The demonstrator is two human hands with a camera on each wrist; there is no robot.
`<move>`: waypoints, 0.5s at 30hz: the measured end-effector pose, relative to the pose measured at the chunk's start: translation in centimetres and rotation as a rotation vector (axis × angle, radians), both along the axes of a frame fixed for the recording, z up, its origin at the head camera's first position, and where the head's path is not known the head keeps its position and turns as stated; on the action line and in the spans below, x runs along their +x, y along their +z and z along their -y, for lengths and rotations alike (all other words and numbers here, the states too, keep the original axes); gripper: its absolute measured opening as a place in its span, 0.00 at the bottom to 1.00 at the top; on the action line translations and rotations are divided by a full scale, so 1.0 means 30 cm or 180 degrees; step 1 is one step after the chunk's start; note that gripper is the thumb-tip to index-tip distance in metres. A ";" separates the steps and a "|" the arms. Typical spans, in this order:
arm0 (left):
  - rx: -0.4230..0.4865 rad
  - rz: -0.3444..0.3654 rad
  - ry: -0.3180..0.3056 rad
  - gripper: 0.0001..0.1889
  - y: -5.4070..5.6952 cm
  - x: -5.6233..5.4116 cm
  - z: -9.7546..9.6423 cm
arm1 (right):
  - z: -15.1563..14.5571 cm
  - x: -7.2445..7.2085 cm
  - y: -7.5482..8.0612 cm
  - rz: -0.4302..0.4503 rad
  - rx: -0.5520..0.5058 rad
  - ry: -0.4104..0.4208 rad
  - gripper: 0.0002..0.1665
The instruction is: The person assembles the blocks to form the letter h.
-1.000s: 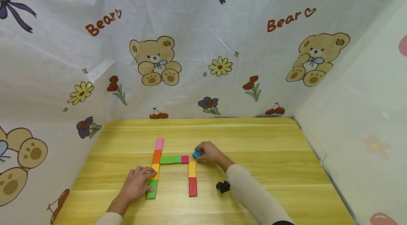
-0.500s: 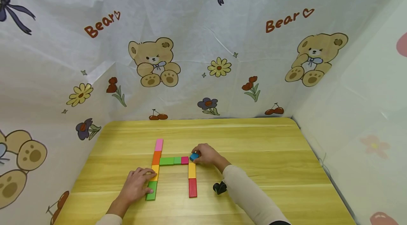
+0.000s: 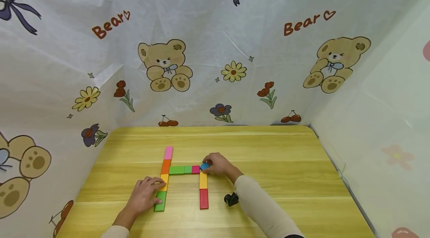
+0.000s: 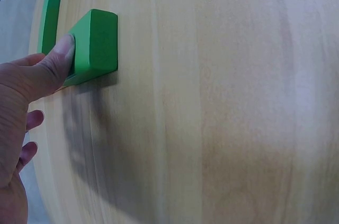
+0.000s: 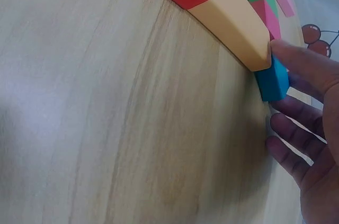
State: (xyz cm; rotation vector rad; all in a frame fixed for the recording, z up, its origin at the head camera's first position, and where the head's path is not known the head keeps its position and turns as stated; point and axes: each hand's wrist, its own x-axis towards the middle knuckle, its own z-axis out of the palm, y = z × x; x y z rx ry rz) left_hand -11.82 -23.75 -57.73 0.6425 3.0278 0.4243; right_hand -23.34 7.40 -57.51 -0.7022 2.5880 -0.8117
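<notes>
My right hand (image 3: 218, 164) pinches a small blue block (image 3: 204, 166) between thumb and fingers, at the corner between a magenta block (image 3: 196, 170) and a yellow-orange block (image 3: 203, 181). In the right wrist view, the blue block (image 5: 272, 82) sits against the end of the yellow-orange block (image 5: 233, 20), turned slightly. My left hand (image 3: 143, 194) rests on the left column, its fingers on a yellow block (image 3: 164, 182) and its thumb on a green block (image 3: 160, 201). The thumb presses on that green block (image 4: 98, 44) in the left wrist view.
Above the yellow block, the left column continues with an orange block (image 3: 166, 167) and a pink block (image 3: 168, 153). Green blocks (image 3: 176, 170) form a crossbar. A red block (image 3: 203, 198) ends the right column. A black object (image 3: 231, 199) shows beside the right sleeve on the wooden table (image 3: 268, 148).
My right hand has moved slightly left and toward me, bringing the blue block up to the crossbar's end and the yellow-orange block. The left hand has stayed in place.
</notes>
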 end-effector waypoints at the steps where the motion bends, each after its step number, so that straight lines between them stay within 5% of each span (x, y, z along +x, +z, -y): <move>1: 0.0003 -0.0010 -0.0002 0.30 0.001 0.000 0.000 | -0.001 0.001 -0.002 -0.0007 -0.0023 -0.0010 0.17; 15: 0.0012 0.0148 0.0062 0.30 0.014 0.001 -0.009 | -0.004 0.012 -0.016 -0.0039 -0.0277 -0.0108 0.14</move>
